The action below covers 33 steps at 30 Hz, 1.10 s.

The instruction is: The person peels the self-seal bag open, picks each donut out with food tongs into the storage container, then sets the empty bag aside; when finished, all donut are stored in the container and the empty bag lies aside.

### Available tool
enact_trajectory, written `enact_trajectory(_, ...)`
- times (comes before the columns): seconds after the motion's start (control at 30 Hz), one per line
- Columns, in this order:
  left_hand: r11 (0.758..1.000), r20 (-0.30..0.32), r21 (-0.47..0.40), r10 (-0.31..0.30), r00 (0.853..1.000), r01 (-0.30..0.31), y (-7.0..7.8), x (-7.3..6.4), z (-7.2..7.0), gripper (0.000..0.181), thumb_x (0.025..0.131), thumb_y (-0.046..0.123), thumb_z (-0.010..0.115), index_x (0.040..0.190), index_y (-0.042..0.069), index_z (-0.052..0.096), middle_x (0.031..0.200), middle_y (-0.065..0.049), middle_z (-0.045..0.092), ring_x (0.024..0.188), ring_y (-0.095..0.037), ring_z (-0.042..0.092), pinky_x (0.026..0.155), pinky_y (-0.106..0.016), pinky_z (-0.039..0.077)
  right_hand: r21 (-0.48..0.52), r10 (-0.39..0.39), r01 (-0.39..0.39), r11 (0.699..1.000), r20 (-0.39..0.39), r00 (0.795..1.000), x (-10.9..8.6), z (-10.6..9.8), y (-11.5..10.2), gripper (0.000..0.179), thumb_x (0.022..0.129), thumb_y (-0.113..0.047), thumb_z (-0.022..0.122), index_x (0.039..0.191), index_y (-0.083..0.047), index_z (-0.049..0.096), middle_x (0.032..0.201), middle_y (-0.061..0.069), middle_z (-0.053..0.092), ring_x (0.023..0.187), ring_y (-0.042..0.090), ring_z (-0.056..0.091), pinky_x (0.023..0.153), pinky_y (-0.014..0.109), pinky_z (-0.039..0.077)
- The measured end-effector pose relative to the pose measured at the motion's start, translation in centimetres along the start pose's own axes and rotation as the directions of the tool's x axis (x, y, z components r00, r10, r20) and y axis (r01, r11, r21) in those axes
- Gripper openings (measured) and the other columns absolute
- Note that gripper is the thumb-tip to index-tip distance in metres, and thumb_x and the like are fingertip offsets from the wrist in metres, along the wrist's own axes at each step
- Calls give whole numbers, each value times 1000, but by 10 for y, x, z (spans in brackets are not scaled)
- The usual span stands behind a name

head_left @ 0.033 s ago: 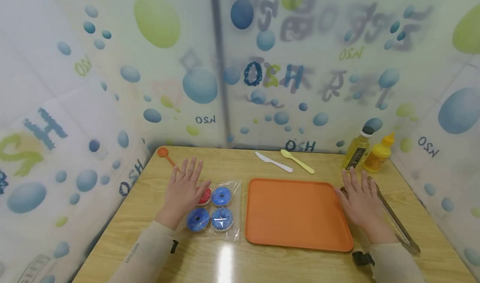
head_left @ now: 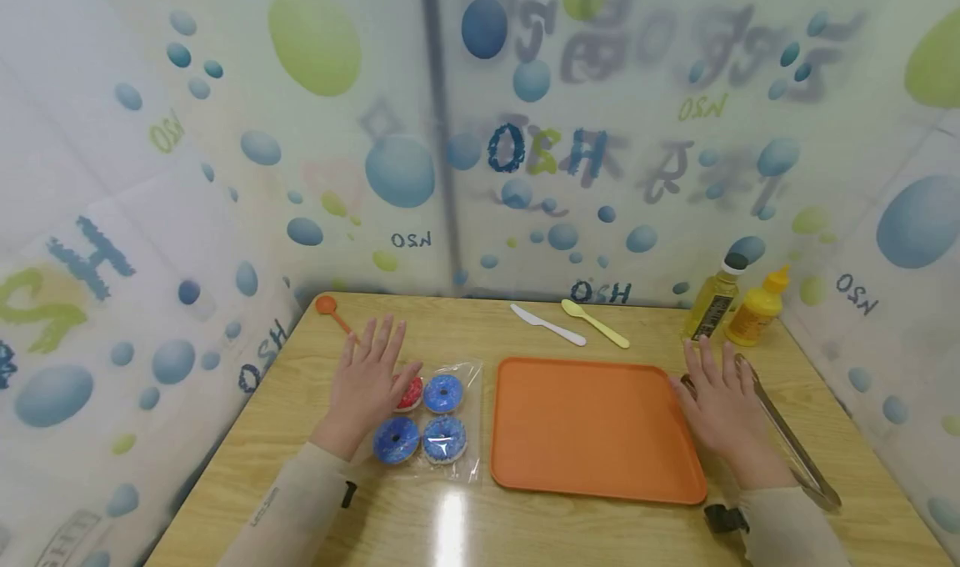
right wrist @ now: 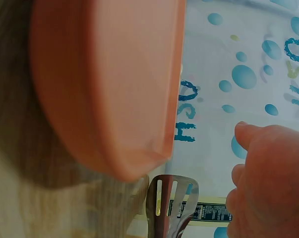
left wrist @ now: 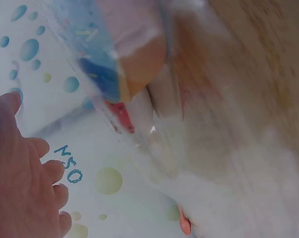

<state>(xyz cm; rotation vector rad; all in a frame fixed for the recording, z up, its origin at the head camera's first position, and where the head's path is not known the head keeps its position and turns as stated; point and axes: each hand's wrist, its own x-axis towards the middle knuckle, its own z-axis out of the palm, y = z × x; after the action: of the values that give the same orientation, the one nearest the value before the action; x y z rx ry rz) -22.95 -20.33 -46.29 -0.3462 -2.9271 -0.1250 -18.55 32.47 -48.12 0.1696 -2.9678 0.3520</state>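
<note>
My left hand point(head_left: 365, 390), fingers straight and spread, is over the left side of a clear plastic bag point(head_left: 472, 463) of donuts. Inside the bag are a red donut point(head_left: 410, 395), partly hidden by the hand, and blue donuts point(head_left: 396, 440). At the right edge of an orange tray point(head_left: 592, 434), my right hand point(head_left: 723, 408) is spread flat and holds nothing. It overlaps metal tongs point(head_left: 798, 446) in the head view. Their slotted end point(right wrist: 161, 208) shows beyond the tray corner in the right wrist view. An orange spoon point(head_left: 327, 306) points toward the left fingertips.
Behind the tray lie a white knife point(head_left: 547, 325) and a yellow spoon point(head_left: 596, 323). An oil bottle point(head_left: 711, 304) and a yellow squeeze bottle point(head_left: 753, 313) stand at the back right. Patterned sheeting point(head_left: 525, 208) encloses the wooden table point(head_left: 375, 525) at the back and sides.
</note>
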Motion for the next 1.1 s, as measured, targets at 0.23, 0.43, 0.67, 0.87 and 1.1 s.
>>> enact_trajectory(0.23,1000,-12,-11,2,1000,-2,-1,0,-1,78,107,60,37,166,13,19,173,-13,13,161,-36,6,128,-60,7,8,3,-3,1000,-3,1000,0,2,1,74,112,-47,34,167,-11,-1,173,21,-4,156,44,-21,123,65,-13)
enact_trajectory(0.43,1000,8,-20,-2,1000,2,-1,-1,-2,80,106,62,35,166,11,17,174,-11,9,161,-35,4,128,-59,5,7,6,-6,1000,-2,1000,1,0,3,74,112,-48,33,166,-8,3,173,21,-5,156,44,-22,121,66,-15)
enact_trajectory(0.67,1000,9,-28,11,1000,-11,-2,-3,-1,81,106,58,42,166,9,18,174,-12,9,161,-36,5,127,-61,6,-6,-28,28,1000,-6,1000,4,-2,-5,76,111,-47,40,167,-9,5,173,21,0,156,46,-18,122,67,-10)
enact_trajectory(0.87,999,-3,-32,39,999,-39,-3,-7,-3,82,104,54,52,164,5,23,172,-13,17,160,-37,13,127,-60,10,-29,-92,91,995,-35,995,8,8,-15,77,108,-41,51,166,-6,15,172,22,5,157,51,-2,125,64,-7)
enact_trajectory(1.1,998,17,-31,59,998,-59,-6,-13,-1,77,103,46,59,161,4,31,166,-17,35,153,-40,34,126,-62,14,29,-137,137,990,-20,990,9,14,-41,74,105,-37,59,163,-7,27,170,24,18,152,52,25,120,67,24)
